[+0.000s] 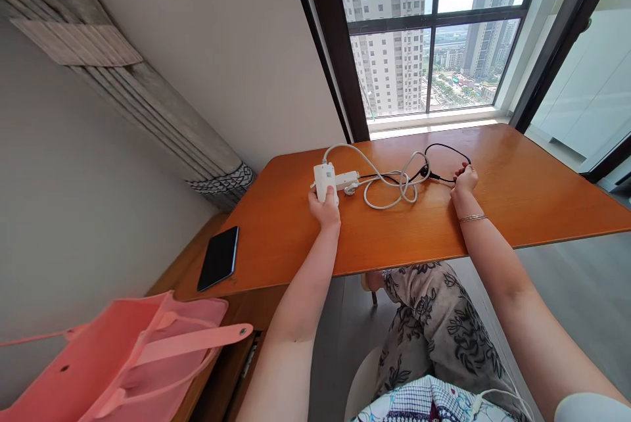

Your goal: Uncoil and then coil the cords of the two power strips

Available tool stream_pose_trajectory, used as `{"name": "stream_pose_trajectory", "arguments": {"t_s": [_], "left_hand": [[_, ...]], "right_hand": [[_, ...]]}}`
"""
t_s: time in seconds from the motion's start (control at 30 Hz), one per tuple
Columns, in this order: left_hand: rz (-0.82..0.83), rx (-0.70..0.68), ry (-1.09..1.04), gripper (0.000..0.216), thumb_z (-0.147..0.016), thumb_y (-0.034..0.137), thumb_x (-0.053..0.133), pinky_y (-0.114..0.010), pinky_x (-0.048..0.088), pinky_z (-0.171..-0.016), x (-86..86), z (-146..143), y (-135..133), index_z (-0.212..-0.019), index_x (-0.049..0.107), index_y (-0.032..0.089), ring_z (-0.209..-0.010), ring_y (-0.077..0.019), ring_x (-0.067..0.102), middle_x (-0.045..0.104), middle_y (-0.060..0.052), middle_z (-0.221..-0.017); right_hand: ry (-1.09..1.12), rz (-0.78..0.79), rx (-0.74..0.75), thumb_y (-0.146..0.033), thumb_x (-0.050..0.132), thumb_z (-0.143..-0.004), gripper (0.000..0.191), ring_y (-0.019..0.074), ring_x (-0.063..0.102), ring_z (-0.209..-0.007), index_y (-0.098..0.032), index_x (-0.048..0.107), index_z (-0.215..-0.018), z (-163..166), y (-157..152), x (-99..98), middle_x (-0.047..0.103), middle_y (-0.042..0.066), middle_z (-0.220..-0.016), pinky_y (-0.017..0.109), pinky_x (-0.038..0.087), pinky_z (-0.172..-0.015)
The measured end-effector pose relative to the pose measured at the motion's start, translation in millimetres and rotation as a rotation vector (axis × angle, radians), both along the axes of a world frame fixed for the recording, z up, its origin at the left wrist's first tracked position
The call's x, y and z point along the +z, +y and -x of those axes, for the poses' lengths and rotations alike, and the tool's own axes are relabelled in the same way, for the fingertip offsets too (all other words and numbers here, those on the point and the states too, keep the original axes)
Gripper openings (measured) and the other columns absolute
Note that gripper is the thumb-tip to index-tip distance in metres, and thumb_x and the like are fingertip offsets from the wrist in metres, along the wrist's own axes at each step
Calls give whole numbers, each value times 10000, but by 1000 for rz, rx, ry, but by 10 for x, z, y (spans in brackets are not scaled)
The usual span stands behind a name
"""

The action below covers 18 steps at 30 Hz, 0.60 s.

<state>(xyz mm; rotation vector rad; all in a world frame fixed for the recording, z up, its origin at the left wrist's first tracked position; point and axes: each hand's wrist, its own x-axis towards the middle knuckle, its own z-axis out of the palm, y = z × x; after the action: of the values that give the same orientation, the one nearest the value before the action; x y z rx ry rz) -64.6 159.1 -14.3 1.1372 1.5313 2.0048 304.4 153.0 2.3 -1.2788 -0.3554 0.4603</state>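
Observation:
My left hand (pixel 325 209) is closed around a white power strip (pixel 324 180), held at the left part of the wooden table. From its top a white cord (pixel 399 202) runs right and lies in loose loops. A white charger block (pixel 347 180) sits beside the strip, and a white plug (pixel 350 189) lies just under it. My right hand (pixel 465 179) pinches a thin black cable (pixel 446 146) at the right of the loops. The black cable crosses the white cord, with a dark plug-like lump (pixel 428 172) near the crossing.
The orange-brown table (pixel 394 244) reaches back to the window (pixel 434 34). A dark phone (pixel 219 258) lies at its left end. An open pink bag (pixel 123 356) stands front left. A grey curtain (pixel 158 106) hangs along the left wall. My legs are under the front edge.

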Motion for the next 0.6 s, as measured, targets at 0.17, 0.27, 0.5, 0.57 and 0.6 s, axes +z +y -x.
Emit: {"name": "stream_pose_trajectory", "arguments": {"t_s": [0.17,0.27,0.5,0.57,0.6], "left_hand": [[-43,27,7,335,-833,423,621,-289,531,-760,-42,16,37,-1079,538,210,-936,-188,656,660,-75,-1076],[-40,0,-10,346,-824,416,632,-300,539,-766,-29,-2,16,-1078,535,202,-937,-196,657,661,-85,-1078],[-73,-16,31,374,-851,448,638,-312,545,-824,-6,-19,-15,-1111,540,198,-988,-207,659,656,-97,-1119],[-72,-10,39,380,-853,456,636,-310,544,-823,-27,0,-4,-1116,539,200,-972,-200,660,656,-90,-1110],[-76,-26,74,382,-863,463,623,-309,544,-821,-39,10,0,-1128,535,202,-972,-197,660,653,-90,-1114]], "right_hand": [[-208,68,-154,-269,539,-855,262,286,562,-1152,-186,561,-1103,84,-83,38,584,157,-1174,497,464,-995],[-627,81,-160,-265,581,-812,472,350,414,-1353,-184,545,-1275,212,-236,92,476,200,-1418,594,324,-1114],[-1326,15,271,-219,532,-871,279,310,393,-1415,-286,704,-1081,651,-500,234,653,56,-1274,652,19,-1214],[-1420,32,372,-196,543,-863,237,308,458,-1352,-291,732,-970,702,-490,212,706,45,-1144,656,3,-1220],[-1447,49,414,-197,548,-861,222,313,497,-1300,-289,738,-927,707,-475,190,722,51,-1074,668,22,-1216]]}}
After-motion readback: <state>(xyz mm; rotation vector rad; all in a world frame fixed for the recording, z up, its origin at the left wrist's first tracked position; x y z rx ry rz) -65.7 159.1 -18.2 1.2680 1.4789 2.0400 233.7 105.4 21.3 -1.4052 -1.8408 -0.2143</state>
